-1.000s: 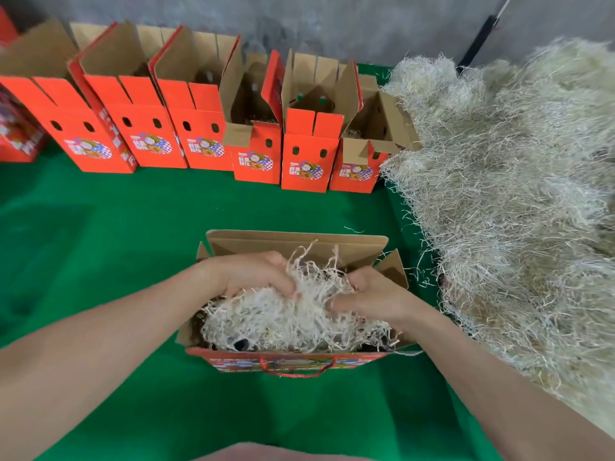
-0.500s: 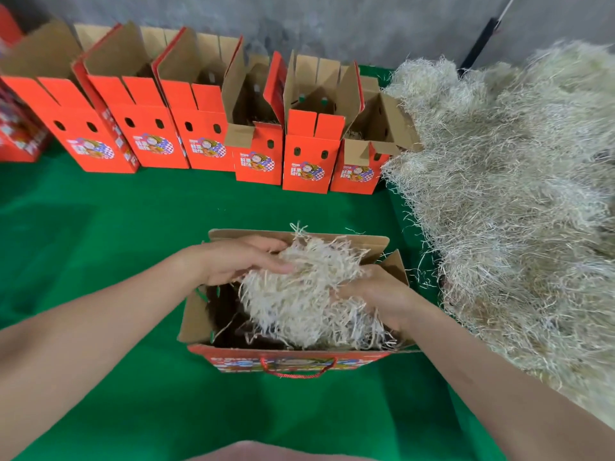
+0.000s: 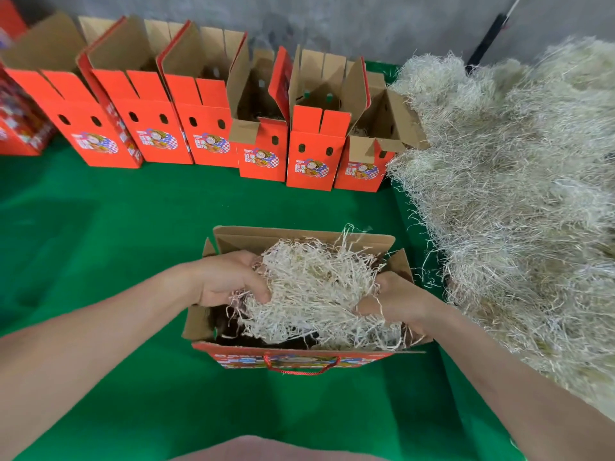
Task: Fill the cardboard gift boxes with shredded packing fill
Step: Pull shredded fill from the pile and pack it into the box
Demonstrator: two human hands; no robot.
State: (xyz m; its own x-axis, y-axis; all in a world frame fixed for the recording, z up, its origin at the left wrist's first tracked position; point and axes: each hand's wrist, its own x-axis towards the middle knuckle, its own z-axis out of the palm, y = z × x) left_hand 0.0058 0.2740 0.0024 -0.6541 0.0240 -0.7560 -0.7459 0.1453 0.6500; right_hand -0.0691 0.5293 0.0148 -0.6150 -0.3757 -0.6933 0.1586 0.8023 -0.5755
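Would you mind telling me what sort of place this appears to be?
Probably a small packing workshop: a row of open red gift boxes stands on green cloth, with a big heap of shredded fill beside them.

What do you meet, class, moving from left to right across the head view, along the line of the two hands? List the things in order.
left hand → clump of shredded fill held over the open box → right hand → large pile of shredded fill

Gift box [image 3: 299,241]: corrugated brown cardboard, glossy red print. Fill [image 3: 316,287]: pale shredded paper. Table cover [image 3: 116,227]: matt green felt.
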